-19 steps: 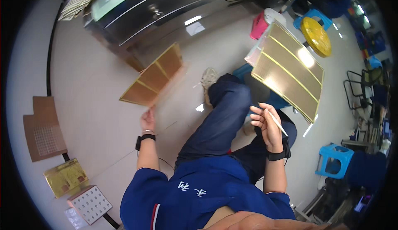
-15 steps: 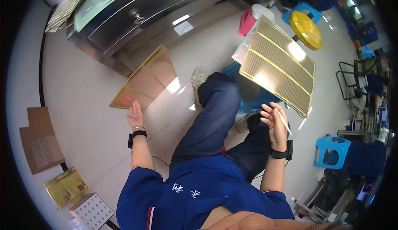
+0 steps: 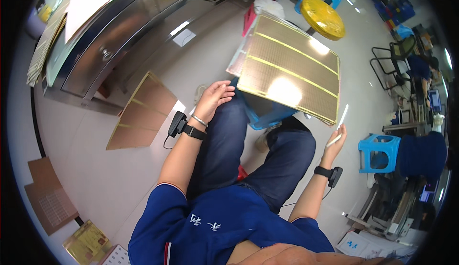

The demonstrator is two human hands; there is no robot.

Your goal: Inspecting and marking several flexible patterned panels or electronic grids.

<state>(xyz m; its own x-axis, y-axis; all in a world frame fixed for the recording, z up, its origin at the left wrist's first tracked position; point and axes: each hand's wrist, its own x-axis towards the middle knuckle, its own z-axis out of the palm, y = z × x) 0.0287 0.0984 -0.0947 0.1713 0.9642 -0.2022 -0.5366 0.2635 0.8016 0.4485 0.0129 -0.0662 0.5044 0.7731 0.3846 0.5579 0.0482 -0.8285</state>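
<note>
A stack of copper-coloured panels with yellow strips lies on a blue stool in front of my knees. My left hand is beside the stack's near left corner, fingers stretched out and holding nothing; whether the fingertips touch the edge I cannot tell. Just off the stack's near right corner, my right hand is closed round a slim white stick, which points up and away. Another copper-coloured panel leans at a tilt on the left, its base on the floor.
A steel cabinet with stacked sheets stands at the far left. Beyond the panels are a yellow round stool and a pink bin. Another blue stool stands on the right. Cardboard leans at the lower left.
My left hand has moved right, from the leaning panel to the stack's left side. My right hand, still holding the stick, has shifted right. The whole view has turned slightly.
</note>
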